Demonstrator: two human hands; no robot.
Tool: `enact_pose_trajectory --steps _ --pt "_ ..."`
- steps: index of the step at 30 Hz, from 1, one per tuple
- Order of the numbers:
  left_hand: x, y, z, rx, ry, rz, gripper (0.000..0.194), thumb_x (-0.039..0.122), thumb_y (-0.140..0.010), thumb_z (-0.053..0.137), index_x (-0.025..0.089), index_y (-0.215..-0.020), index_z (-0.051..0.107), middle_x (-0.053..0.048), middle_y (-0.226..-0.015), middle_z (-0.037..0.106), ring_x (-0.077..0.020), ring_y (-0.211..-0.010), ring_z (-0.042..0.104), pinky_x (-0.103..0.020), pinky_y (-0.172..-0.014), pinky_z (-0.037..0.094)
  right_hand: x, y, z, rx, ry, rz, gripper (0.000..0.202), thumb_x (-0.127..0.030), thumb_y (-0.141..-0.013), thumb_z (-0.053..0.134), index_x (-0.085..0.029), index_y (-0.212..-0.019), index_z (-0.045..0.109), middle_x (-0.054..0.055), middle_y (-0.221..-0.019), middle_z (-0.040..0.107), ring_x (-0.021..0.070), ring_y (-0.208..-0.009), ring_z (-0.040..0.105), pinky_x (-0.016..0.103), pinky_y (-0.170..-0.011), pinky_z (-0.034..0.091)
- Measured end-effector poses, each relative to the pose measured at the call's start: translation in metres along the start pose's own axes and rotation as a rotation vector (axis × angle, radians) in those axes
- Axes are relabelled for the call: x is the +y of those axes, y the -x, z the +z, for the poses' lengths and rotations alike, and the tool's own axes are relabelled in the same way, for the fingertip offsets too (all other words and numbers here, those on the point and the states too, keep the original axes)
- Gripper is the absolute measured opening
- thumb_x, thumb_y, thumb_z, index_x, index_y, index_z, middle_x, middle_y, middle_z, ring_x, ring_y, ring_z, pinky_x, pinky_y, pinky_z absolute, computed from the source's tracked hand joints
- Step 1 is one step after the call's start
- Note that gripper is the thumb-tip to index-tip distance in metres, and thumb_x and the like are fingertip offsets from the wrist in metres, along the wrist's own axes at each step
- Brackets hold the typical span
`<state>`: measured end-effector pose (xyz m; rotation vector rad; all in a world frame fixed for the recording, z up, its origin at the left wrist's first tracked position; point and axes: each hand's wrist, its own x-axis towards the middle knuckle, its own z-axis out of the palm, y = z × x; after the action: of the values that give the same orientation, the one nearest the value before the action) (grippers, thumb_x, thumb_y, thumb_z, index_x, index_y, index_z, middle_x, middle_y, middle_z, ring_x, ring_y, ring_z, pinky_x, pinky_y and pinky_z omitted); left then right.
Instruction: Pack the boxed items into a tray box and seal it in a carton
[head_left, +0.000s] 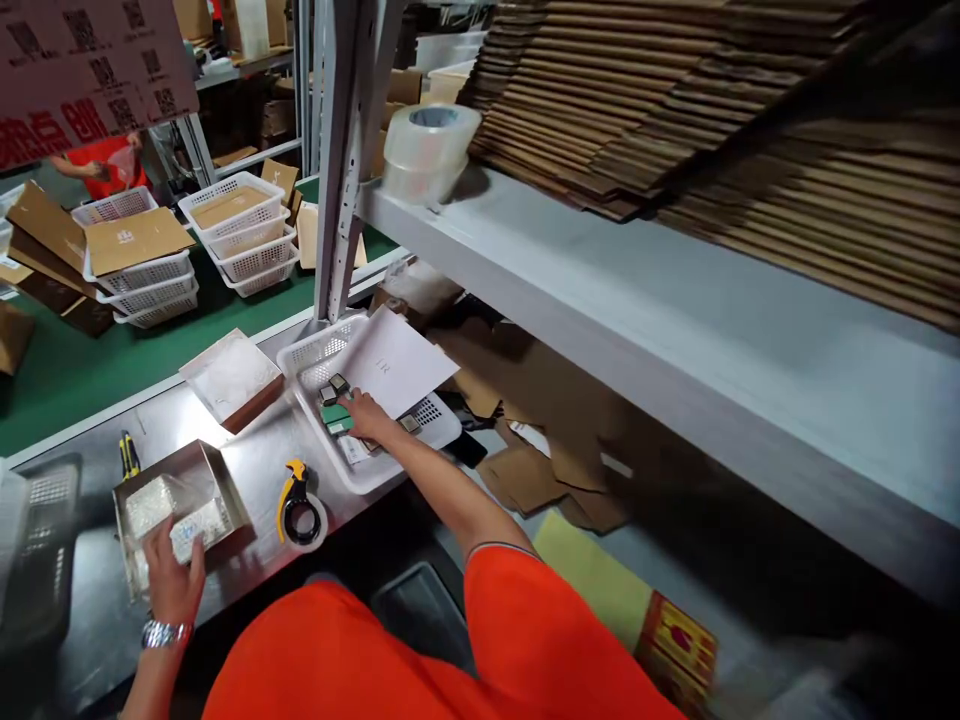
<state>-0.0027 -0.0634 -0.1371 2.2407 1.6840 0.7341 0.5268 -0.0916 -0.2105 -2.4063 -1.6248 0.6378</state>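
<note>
My left hand (174, 575) is over an open cardboard box (238, 515) on the metal bench, its fingers and thumb around a bubble-wrapped packet (199, 530). Another bubble-wrapped packet (150, 503) lies beside it in the box. My right hand (365, 416) reaches into a white plastic basket (365, 482), fingers apart, at small dark square items (339, 384). A green piece (335, 414) lies under that hand. A white sheet (397, 365) with print leans across the basket.
Between the box and basket lies a yellow-handled tape dispenser (296, 505). Yellow-black cutters (129, 455) and a shallow box (234, 380) are behind. A shelf (600, 260) overhead bears tape rolls (429, 150) and stacked cardboard (645, 90). Basket stacks (244, 235) stand on the green surface; a person (105, 165) is beyond.
</note>
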Motion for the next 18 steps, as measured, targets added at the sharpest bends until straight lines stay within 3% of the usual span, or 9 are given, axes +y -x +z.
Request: enact_pose_trajectory --steps 3,8,14,18 --pt "0.023 -0.007 0.009 0.001 0.075 0.047 0.067 0.06 -0.105 0.059 0.017 -0.156 0.064 -0.022 -0.142 0.068 -0.0419 -0.14 0.069 -0.068 -0.128 0.062 0.008 0.001 -0.006 -0.011 0.022 -0.048 0.083 -0.006 -0.083 0.094 -0.021 -0.161 0.07 0.023 -0.165 0.062 0.0401 -0.137 0.069 0.045 -0.118 0.055" --pt "0.067 -0.02 0.029 -0.014 0.184 0.17 0.059 0.056 -0.109 0.062 0.016 -0.153 0.065 -0.024 -0.143 0.072 -0.0414 -0.138 0.072 -0.068 -0.128 0.061 0.026 0.007 -0.021 0.137 -0.125 -0.003 0.082 -0.019 -0.09 0.09 -0.017 -0.166 0.06 0.022 -0.165 0.06 0.0345 -0.14 0.067 0.042 -0.124 0.051" --pt "0.142 -0.04 0.076 -0.29 0.341 0.264 0.061 0.05 -0.11 0.062 0.02 -0.163 0.062 -0.023 -0.155 0.073 -0.0382 -0.148 0.07 -0.062 -0.128 0.063 0.024 0.013 -0.041 0.308 -0.429 0.119 0.081 -0.027 -0.085 0.093 -0.023 -0.16 0.061 0.018 -0.162 0.067 0.0343 -0.145 0.068 0.046 -0.125 0.055" --pt "0.181 -0.053 0.098 -0.455 0.449 0.245 0.075 0.051 -0.108 0.069 0.019 -0.174 0.055 -0.025 -0.166 0.069 -0.0376 -0.154 0.069 -0.058 -0.126 0.064 -0.005 0.033 -0.042 0.313 -0.745 0.07 0.088 -0.031 -0.084 0.094 -0.027 -0.163 0.056 0.016 -0.159 0.073 0.031 -0.137 0.073 0.045 -0.118 0.06"
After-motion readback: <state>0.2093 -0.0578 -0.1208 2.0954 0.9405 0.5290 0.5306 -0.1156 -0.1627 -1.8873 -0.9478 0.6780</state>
